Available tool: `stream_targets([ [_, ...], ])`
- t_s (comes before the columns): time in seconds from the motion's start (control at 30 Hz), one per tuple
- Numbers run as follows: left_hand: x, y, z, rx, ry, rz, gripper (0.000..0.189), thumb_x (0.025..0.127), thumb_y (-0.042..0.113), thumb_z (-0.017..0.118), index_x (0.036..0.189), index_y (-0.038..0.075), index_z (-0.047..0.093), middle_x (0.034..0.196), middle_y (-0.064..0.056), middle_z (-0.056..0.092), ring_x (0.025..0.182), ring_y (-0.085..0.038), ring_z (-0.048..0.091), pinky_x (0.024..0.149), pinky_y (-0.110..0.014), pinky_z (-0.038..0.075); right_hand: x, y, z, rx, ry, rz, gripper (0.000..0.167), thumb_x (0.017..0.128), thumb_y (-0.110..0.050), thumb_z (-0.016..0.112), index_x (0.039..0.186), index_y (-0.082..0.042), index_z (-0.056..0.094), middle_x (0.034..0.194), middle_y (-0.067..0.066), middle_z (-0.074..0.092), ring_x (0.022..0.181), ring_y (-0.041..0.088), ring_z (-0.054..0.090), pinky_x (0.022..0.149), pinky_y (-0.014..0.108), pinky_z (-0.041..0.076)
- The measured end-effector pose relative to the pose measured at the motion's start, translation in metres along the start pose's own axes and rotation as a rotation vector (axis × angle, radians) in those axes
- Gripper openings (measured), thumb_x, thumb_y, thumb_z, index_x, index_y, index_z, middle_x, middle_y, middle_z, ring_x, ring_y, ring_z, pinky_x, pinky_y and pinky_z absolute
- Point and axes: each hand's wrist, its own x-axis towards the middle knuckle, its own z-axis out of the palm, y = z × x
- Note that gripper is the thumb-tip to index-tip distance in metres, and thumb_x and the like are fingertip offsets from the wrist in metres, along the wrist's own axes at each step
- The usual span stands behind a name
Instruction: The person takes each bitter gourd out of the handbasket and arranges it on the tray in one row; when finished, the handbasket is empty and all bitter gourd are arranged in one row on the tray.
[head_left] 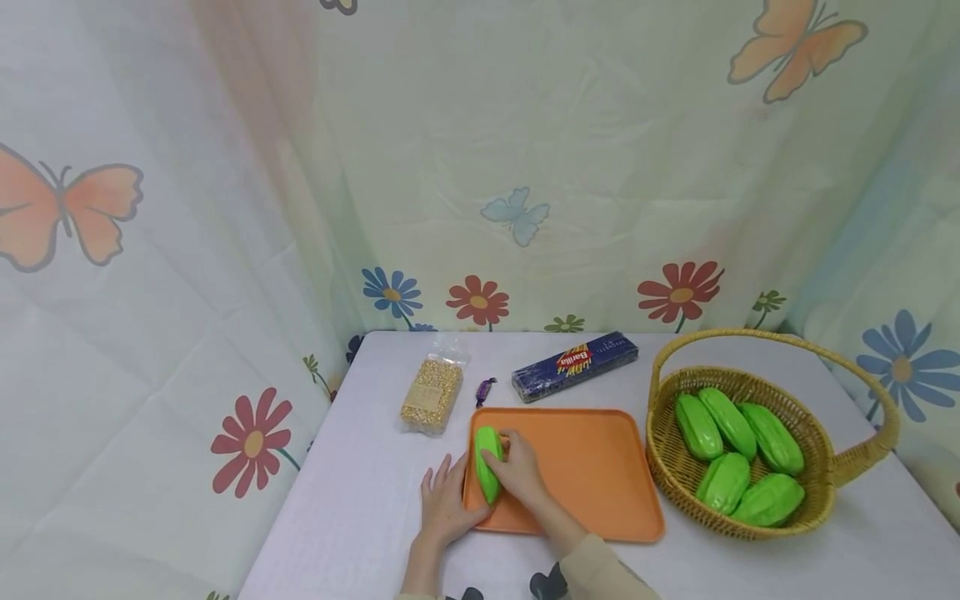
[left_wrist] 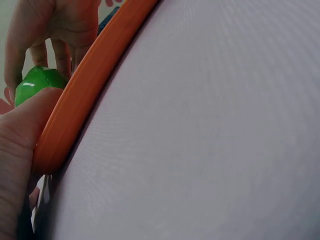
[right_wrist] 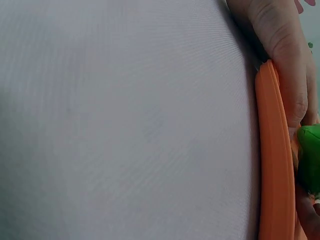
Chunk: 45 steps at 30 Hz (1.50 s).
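In the head view a green star fruit (head_left: 487,467) lies lengthwise along the left side of an orange tray (head_left: 585,475). My right hand (head_left: 523,473) holds it from the right, thumb and fingers on its sides. My left hand (head_left: 446,504) rests at the tray's left edge, its fingers extended outside the rim and its thumb reaching over it beside the fruit's near end. The left wrist view shows this thumb (left_wrist: 35,112) close to the star fruit (left_wrist: 40,85); whether they touch is hard to tell. Parts of the fruit are hidden by the hands.
A wicker basket (head_left: 821,508) with several green star fruits stands right of the tray. Behind the tray lie a bag of corn kernels (head_left: 432,396), a purple-wrapped candy (head_left: 484,391) and a blue Barilla pasta box (head_left: 573,367). A white cloth (head_left: 345,517) covers the table.
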Motion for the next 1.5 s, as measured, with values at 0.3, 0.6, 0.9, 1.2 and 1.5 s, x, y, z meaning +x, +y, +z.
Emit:
stream_targets([
  [0.3,-0.001,-0.002,0.000,-0.014,0.004,0.009,0.094,0.066,0.063,0.064,0.142,0.016,0.034,0.138,-0.001,0.045,0.133,-0.028,0.025,0.105,-0.053,0.007,0.001,-0.001,-0.002,-0.008,-0.072,0.009,0.044,0.078,-0.018,0.068,0.112,0.005,0.053,0.087,0.013,0.057,0.080,0.025,0.054,0.069,0.039,0.046],
  [0.6,0.000,-0.002,0.001,-0.033,-0.001,0.009,0.095,0.066,0.064,0.063,0.142,0.018,0.032,0.137,-0.001,0.046,0.133,-0.028,0.025,0.105,-0.053,0.007,-0.002,-0.002,-0.003,0.103,-0.116,0.034,0.053,0.081,-0.014,0.066,0.124,0.007,0.043,0.091,0.016,0.061,0.084,0.027,0.058,0.074,0.040,0.049],
  [0.9,-0.002,-0.001,-0.001,-0.015,0.010,0.013,0.094,0.066,0.065,0.063,0.141,0.015,0.034,0.136,-0.002,0.046,0.132,-0.028,0.026,0.105,-0.053,0.009,-0.002,0.001,-0.009,0.108,-0.140,0.082,0.055,0.081,-0.015,0.063,0.128,0.004,0.042,0.106,0.025,0.060,0.096,0.037,0.058,0.081,0.048,0.048],
  [1.2,-0.002,0.001,-0.002,-0.022,0.031,0.028,0.094,0.067,0.064,0.064,0.141,0.014,0.035,0.136,-0.003,0.047,0.132,-0.029,0.027,0.104,-0.054,0.010,0.002,0.004,-0.014,0.121,-0.145,0.095,0.054,0.083,-0.013,0.059,0.130,0.004,0.040,0.108,0.025,0.059,0.098,0.038,0.057,0.082,0.047,0.048],
  [1.5,-0.002,0.002,-0.005,-0.021,0.024,0.034,0.097,0.065,0.066,0.063,0.141,0.012,0.035,0.136,-0.004,0.047,0.132,-0.030,0.027,0.104,-0.055,0.009,0.013,0.000,-0.040,0.094,-0.062,0.030,0.058,0.081,-0.005,0.061,0.133,0.006,0.035,0.113,0.030,0.051,0.082,0.028,0.057,0.073,0.042,0.050],
])
